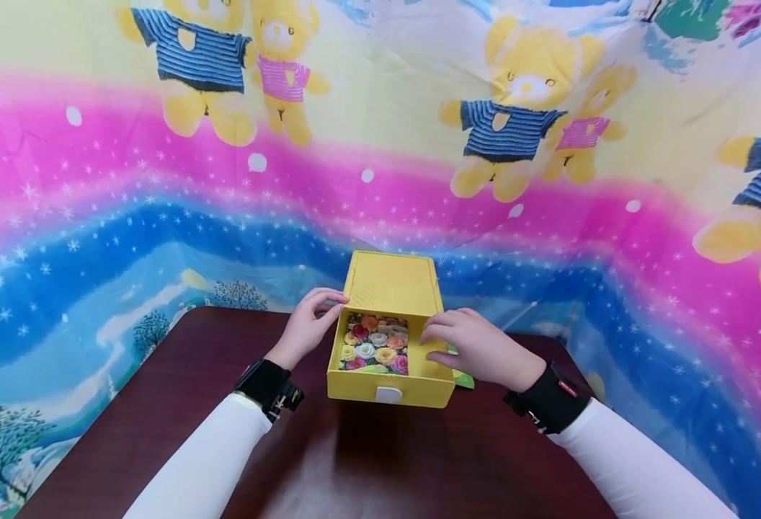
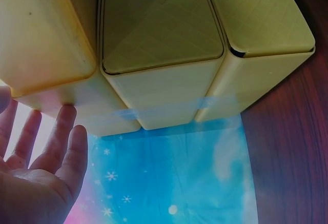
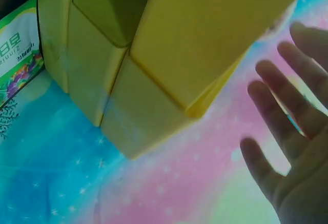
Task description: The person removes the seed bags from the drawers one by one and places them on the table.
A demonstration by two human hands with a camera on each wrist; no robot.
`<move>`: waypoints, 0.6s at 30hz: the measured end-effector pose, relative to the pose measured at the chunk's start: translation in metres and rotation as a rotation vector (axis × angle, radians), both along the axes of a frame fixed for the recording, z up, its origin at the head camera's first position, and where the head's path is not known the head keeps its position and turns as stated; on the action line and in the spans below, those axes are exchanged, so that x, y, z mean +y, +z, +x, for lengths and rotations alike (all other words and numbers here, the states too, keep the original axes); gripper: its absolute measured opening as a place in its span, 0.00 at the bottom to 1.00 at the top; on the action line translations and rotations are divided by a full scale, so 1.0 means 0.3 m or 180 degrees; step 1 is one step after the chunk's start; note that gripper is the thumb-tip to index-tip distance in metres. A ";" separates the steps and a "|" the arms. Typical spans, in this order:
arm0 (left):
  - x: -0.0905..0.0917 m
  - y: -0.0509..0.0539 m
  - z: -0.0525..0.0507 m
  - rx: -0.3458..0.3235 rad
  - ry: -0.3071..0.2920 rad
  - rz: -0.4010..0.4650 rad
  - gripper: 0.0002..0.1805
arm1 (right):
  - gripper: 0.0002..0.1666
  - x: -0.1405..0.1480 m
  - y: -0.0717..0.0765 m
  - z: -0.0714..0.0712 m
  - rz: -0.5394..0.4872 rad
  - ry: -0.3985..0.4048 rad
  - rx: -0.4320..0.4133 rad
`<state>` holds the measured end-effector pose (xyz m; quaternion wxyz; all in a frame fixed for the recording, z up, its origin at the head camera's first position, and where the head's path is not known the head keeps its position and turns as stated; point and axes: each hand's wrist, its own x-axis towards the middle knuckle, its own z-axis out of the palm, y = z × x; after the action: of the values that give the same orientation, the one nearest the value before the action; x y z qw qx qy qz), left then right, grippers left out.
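A yellow drawer cabinet [image 1: 392, 280] stands on the table with its top drawer [image 1: 354, 383] pulled out. Inside the drawer lies a packet with a flower print [image 1: 380, 346], towards the left side. My left hand [image 1: 310, 326] touches the cabinet's left front corner, fingers loosely extended; in the left wrist view that hand [image 2: 46, 167] shows spread fingers by the yellow casing. My right hand [image 1: 478, 347] is over the drawer's right side, fingers bent loosely and holding nothing. The right wrist view shows its fingers spread beside the pulled-out drawer [image 3: 205, 44].
The drawer front has a white pull tab [image 1: 389, 394]. Lower drawers [image 2: 159, 24] are closed beneath. A green and white printed package [image 3: 18, 49] stands beside the cabinet. Dark brown table [image 1: 212, 360] lies underneath, and a patterned cloth [image 1: 367, 194] hangs behind.
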<state>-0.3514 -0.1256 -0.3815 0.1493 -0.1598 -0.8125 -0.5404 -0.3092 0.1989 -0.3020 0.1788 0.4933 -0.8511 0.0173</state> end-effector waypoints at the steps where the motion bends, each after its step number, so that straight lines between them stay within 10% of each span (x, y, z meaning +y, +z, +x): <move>1: 0.000 -0.001 0.000 0.0000 0.0002 -0.0004 0.11 | 0.21 -0.011 0.001 0.001 0.0119 0.0022 -0.0097; 18: 0.002 -0.001 0.004 0.0020 -0.0001 0.0058 0.11 | 0.32 -0.147 -0.004 -0.032 0.1001 -0.0095 -0.1224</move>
<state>-0.3503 -0.1250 -0.3818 0.1532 -0.1602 -0.8070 -0.5473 -0.3187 0.1547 -0.3031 -0.0651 0.4901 -0.8689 -0.0244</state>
